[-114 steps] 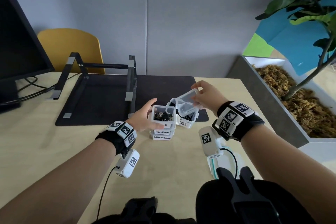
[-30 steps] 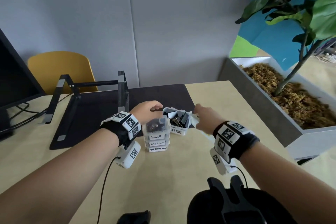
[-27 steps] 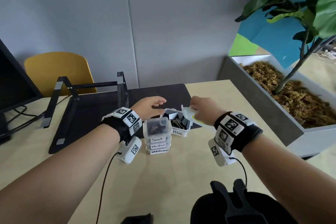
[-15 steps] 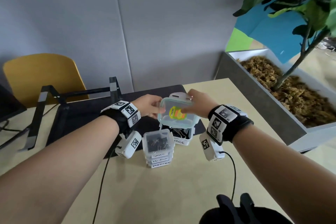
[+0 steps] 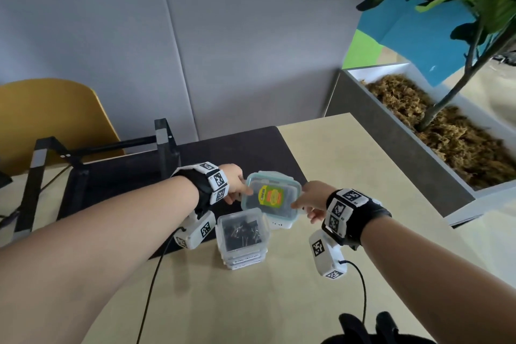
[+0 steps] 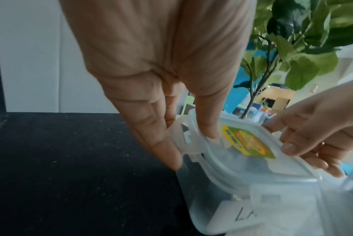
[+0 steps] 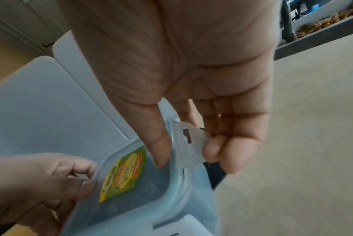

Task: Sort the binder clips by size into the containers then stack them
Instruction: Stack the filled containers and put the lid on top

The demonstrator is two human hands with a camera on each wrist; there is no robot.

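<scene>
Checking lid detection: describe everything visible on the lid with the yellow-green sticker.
The lid is clear plastic, roughly square with rounded corners, a bluish rim and hinged latch flaps on its edges. A yellow, green and orange sticker sits mid-top. It lies slightly tilted on the large container, flaps not yet snapped down. The left hand and right hand pinch opposite edges, thumbs on top.

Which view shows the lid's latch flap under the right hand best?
Right wrist: the latch flap fills mid-frame, pinched by the right hand. The head view hides it behind that hand; the left wrist view shows only the opposite flap.
</scene>
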